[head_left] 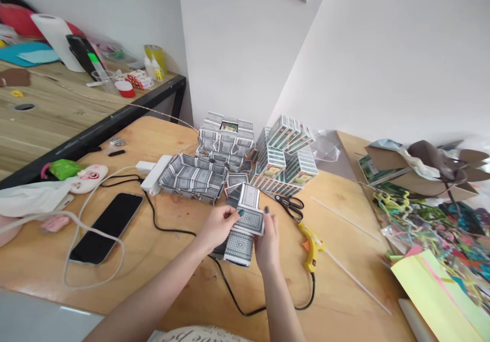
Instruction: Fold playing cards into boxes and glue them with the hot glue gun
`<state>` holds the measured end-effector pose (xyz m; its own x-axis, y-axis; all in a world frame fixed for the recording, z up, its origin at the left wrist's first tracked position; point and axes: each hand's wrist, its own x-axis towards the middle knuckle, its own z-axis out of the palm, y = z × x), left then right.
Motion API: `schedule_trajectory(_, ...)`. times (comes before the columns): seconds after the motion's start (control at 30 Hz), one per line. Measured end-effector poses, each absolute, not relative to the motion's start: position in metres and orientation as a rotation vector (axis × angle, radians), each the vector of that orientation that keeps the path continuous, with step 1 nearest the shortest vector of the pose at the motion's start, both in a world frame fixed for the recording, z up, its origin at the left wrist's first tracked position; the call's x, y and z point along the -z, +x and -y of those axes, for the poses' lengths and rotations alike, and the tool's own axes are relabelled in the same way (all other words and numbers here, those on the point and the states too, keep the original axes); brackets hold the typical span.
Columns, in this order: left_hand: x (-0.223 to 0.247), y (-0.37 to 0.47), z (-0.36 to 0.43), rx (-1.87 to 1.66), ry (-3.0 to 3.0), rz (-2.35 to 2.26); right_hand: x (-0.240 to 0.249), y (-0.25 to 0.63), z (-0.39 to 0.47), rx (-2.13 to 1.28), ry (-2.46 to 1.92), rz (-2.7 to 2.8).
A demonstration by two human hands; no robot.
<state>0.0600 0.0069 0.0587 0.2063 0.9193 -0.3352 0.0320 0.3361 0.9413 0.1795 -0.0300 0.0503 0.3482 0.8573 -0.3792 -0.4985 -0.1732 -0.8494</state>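
Note:
Between my hands is a structure of joined playing cards [240, 245], their patterned grey backs facing up. My left hand [220, 224] pinches its left edge, thumb and fingertips pressed on the cards. On the right side, my right hand [268, 237] grips the edge of the middle card, with the index finger raised. Just beyond lies an open tray-shaped piece made of cards [191, 176]. Behind it stands a boxy piece folded from cards [225, 140]. Several stacked card boxes [285, 150] rise to the right of these.
Black scissors [291, 205] and a yellow glue gun [314, 247] lie right of my hands, beside clear glue sticks [358, 281]. A black cable [229, 281] crosses the table. At left are a phone [107, 228] and a white power strip [156, 174]. Craft scraps [432, 219] crowd the right.

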Motion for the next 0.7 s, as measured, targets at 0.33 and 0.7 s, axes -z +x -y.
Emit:
schedule_trajectory(0.33, -0.057, 0.056, -0.014, -0.770, 0.991, -1.088, -0.048, 0.185, 0.031, -1.047, -1.471, 0.694)
schedule_trajectory(0.7, -0.052, 0.055, -0.017, -0.781, 1.376, -1.272, -0.057, 0.180, 0.030, -0.856, -1.661, 0.811)
